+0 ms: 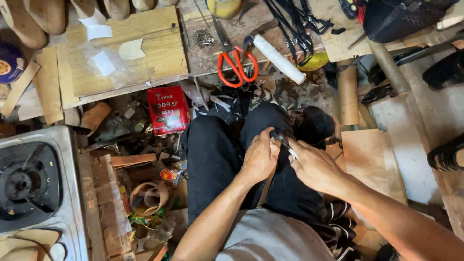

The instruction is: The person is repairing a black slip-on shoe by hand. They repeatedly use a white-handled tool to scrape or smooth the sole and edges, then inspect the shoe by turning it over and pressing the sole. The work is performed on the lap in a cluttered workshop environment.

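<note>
Both hands at work over the lap on a thin dark strip.

Left hand [261, 157] grip clamped on dark strip [280, 137], held over black trousers [212, 159]; long axis running upper-left to lower-right. Right hand [314, 166] grip pinched on small pale blade [293, 153] against strip's lower end. Orange-handled scissors [237, 65] flat on tabletop [159, 53], tips away. Red tin [167, 110] closed, contents unseen.

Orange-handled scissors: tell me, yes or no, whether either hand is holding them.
No: the orange-handled scissors lie on the wooden board, apart from the left hand and right hand over the lap.
</note>
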A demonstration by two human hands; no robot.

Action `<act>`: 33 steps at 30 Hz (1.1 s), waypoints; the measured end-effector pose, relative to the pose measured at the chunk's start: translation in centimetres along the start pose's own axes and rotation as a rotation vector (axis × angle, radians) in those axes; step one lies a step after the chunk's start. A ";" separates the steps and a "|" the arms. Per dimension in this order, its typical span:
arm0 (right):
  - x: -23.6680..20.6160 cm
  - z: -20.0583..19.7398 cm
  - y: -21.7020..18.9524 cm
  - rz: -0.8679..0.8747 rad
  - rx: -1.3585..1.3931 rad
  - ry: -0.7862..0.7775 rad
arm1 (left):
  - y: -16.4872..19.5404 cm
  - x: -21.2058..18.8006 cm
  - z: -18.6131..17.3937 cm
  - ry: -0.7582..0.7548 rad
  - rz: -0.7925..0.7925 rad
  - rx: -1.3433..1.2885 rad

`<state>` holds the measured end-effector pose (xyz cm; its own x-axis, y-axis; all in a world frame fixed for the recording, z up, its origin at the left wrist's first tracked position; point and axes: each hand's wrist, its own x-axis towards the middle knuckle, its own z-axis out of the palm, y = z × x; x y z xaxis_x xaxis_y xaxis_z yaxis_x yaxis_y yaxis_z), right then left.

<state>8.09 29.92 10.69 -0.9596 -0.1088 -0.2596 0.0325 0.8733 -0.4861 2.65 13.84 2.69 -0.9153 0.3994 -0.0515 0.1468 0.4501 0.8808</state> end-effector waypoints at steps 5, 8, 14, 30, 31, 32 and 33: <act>-0.7 2.5 -1.2 -0.033 -0.054 0.212 | -1.5 0.1 -1.2 -0.053 0.037 -0.114; -0.8 4.1 -1.2 -0.016 -0.080 0.273 | -2.4 0.3 -1.8 -0.108 0.016 -0.214; -0.6 5.2 -0.6 -0.017 -0.147 0.262 | -3.0 2.4 -2.5 -0.276 -0.119 -0.312; -2.4 4.7 -1.2 -0.130 -0.138 0.225 | -1.2 1.3 -5.3 -0.115 0.012 -0.125; -3.2 5.0 -1.2 -0.094 -0.136 0.190 | -1.2 1.0 -5.6 -0.107 -0.035 -0.114; -4.1 5.3 -1.3 -0.056 -0.137 0.157 | -1.2 0.7 -5.9 -0.099 -0.079 -0.105; -4.9 5.6 -1.4 -0.086 -0.151 0.101 | -1.4 0.6 -6.1 -0.090 -0.123 -0.097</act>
<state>14.32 26.60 7.93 -0.9805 -0.1442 -0.1337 -0.0857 0.9251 -0.3698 -0.38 8.61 4.30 -0.8862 0.4179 -0.2001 -0.0052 0.4230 0.9061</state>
